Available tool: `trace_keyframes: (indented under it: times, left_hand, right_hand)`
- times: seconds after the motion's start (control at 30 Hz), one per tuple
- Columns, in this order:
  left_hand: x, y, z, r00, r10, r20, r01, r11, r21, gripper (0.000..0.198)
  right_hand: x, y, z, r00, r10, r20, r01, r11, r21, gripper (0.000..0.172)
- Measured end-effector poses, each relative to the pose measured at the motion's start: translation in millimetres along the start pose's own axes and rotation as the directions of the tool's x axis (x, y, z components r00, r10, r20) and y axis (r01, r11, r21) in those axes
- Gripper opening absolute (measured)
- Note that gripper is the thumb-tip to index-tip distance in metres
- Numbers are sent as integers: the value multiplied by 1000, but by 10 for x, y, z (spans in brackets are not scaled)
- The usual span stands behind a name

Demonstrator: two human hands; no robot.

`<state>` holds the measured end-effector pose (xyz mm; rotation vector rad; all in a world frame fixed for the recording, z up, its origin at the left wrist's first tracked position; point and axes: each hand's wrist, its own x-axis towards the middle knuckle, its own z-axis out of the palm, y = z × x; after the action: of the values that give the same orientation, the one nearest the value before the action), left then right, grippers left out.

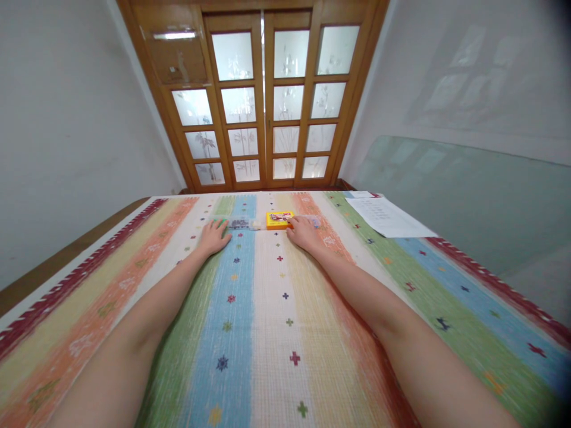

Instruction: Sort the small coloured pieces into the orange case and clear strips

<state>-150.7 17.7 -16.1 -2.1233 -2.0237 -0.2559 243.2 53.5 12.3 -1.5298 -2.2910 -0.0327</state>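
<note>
Near the far edge of the table lies a row of small items. A yellow box [279, 220] with red and dark print sits in its middle. To its left is a clear packet with dark contents [239, 223]. My left hand [215, 237] rests on the left end of this packet, fingers spread, with a bit of green by the fingertips. My right hand [304, 232] lies at the right side of the yellow box, fingers apart, fingertips close to the box's edge. Behind it a clear item [316, 222] is partly hidden.
A striped tablecloth [272, 333] covers the table. White printed sheets [383, 217] lie at the far right. Beyond the table stand wooden doors with glass panes [267, 95], and a pale green glass panel [468, 196] leans against the right wall.
</note>
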Motion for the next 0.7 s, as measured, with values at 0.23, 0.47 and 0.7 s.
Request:
trace_keyframes:
  times: [0.23, 0.47, 0.7]
  left_hand:
    - [54, 278, -34, 999, 8, 42, -7, 1000, -23, 74]
    - [188, 760, -31, 996, 46, 74, -41, 997, -61, 76]
    - [271, 1467, -47, 999, 5, 49, 1, 992, -125, 77]
  right_hand:
    - [3, 185, -51, 999, 43, 6, -42, 996, -75, 45]
    - [-78, 710, -106, 1000, 18, 2, -17, 993, -120, 45]
    - [-47, 1343, -109, 999, 29, -33, -33, 991, -127, 48]
